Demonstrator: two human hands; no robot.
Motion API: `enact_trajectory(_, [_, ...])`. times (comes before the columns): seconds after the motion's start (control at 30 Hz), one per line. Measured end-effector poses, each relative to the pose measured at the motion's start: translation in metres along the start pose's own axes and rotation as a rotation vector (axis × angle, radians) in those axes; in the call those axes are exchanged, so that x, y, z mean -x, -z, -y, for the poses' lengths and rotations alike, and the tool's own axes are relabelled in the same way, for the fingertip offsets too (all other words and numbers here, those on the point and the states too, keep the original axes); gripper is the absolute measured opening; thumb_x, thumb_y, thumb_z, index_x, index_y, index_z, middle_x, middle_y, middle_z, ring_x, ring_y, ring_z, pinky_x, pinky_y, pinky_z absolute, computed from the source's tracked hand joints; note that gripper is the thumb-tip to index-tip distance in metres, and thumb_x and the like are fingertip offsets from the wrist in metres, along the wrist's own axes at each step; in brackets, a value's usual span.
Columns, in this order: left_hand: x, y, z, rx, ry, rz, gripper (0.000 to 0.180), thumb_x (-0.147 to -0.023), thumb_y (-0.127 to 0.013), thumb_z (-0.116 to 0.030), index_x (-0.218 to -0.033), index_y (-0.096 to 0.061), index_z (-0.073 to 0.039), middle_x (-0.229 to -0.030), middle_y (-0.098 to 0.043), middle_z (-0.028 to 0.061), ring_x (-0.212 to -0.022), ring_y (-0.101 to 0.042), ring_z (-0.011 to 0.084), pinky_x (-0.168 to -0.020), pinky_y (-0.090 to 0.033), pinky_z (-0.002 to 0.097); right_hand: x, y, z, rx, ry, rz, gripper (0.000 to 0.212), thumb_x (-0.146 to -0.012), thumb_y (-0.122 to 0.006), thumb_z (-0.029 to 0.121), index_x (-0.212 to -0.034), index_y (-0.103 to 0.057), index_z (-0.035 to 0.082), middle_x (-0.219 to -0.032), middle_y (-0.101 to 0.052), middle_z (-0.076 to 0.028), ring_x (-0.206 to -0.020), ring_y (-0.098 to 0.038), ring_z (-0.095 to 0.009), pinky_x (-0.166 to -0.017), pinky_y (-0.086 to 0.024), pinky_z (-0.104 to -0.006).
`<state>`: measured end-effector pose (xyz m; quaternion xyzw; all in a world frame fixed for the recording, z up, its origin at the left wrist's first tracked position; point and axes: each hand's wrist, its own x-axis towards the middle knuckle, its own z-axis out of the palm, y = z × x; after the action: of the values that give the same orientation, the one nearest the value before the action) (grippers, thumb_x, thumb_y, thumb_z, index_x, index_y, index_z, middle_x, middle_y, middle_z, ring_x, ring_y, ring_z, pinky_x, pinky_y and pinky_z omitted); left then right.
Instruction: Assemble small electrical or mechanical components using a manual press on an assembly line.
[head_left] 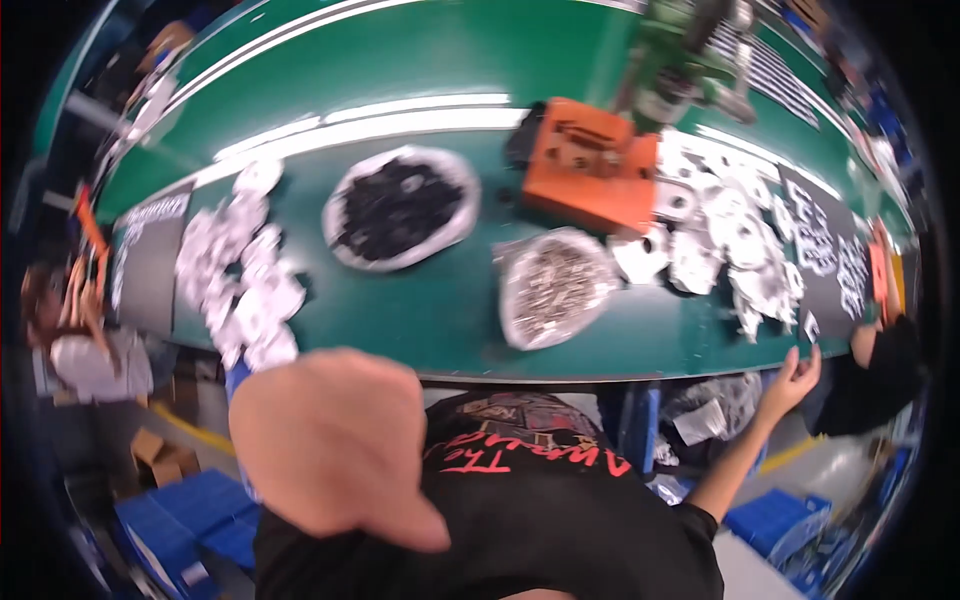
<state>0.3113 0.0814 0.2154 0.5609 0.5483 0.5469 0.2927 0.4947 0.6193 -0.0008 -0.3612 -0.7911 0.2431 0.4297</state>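
My left hand [330, 445] is raised close in front of me, large and blurred. Its thumb points down to the right, and its fingers cannot be made out. Out at the right, my right hand [795, 385] is at the table's front edge with thumb and fingers apart. No held thing shows in it. A small white piece [811, 326] lies just beyond its fingertips. The nearest pile to it is of white, ring-like plastic parts [745, 235]. Toward the middle sits an open clear bag of small metal pins or screws [560, 290].
A bag of small black parts [405, 210] sits left of centre. White parts [250, 300] are heaped farther left. An orange block [590, 165] stands under a green press [665, 80]. Dark boards [820, 240] lie at both ends. Other people work at either side; blue crates [190, 520] stand below.
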Motion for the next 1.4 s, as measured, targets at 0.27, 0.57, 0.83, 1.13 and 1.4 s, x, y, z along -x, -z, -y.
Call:
enact_trajectory(0.27, [0.243, -0.064, 0.055, -0.144, 0.446, -1.467, 0.024, -0.084, -0.056, -0.008, -0.106, -0.053, 0.002, -0.079, -0.056, 0.0063, -0.069, -0.052, 0.0124, -0.061, -0.040, 0.0222, -0.051, -0.105, 0.030, 0.108, 0.277, 0.326, 0.043, -0.092, -0.051, 0.022, -0.129, -0.047, 0.000, -0.127, -0.052, -0.018, -0.117, -0.049, -0.026, -0.097, -0.038, -0.0331])
enact_trajectory(0.57, [0.282, -0.073, 0.134, -1.268, 1.049, -1.721, 0.048, -0.079, -0.069, -0.027, -0.119, -0.051, -0.006, -0.115, -0.046, 0.0194, -0.108, -0.045, 0.0365, -0.095, -0.035, 0.0425, -0.045, -0.111, 0.053, -0.003, 0.204, -0.034, 0.033, -0.089, -0.052, 0.015, -0.115, -0.054, -0.004, -0.104, -0.062, -0.018, -0.090, -0.061, -0.027, -0.080, -0.048, -0.0347])
enact_trajectory(0.83, [0.281, -0.056, 0.147, -1.104, 0.954, -1.742, 0.031, -0.074, -0.075, -0.019, -0.089, -0.054, 0.000, -0.096, -0.050, 0.0143, -0.087, -0.052, 0.0288, -0.078, -0.043, 0.0358, 0.047, -0.078, 0.178, -0.765, 0.127, 0.038, 0.025, -0.092, -0.056, 0.020, -0.103, -0.053, -0.002, -0.083, -0.062, -0.008, -0.067, -0.055, -0.012, -0.061, -0.042, -0.0226])
enact_trajectory(1.13, [0.262, -0.045, 0.117, -0.938, 1.202, -1.563, 0.029, -0.081, -0.067, -0.027, -0.080, -0.057, 0.000, -0.055, -0.042, 0.0000, -0.051, -0.043, 0.0140, -0.050, -0.035, 0.0299, 0.173, -0.088, 0.304, -1.188, -0.529, 0.855, 0.030, -0.084, -0.055, 0.010, -0.112, -0.048, 0.002, -0.089, -0.061, -0.009, -0.052, -0.055, -0.013, -0.037, -0.042, -0.0233])
enact_trajectory(1.4, [0.205, -0.029, 0.133, 0.253, 0.467, -1.591, 0.012, -0.084, -0.053, -0.014, -0.091, -0.055, -0.004, -0.081, -0.058, 0.0036, -0.065, -0.057, 0.0111, -0.056, -0.048, 0.0215, 0.182, -0.090, 0.315, -1.155, -0.185, 1.447, 0.055, -0.081, -0.055, 0.004, -0.134, -0.040, 0.002, -0.118, -0.055, -0.017, -0.072, -0.056, -0.010, -0.059, -0.044, -0.0215])
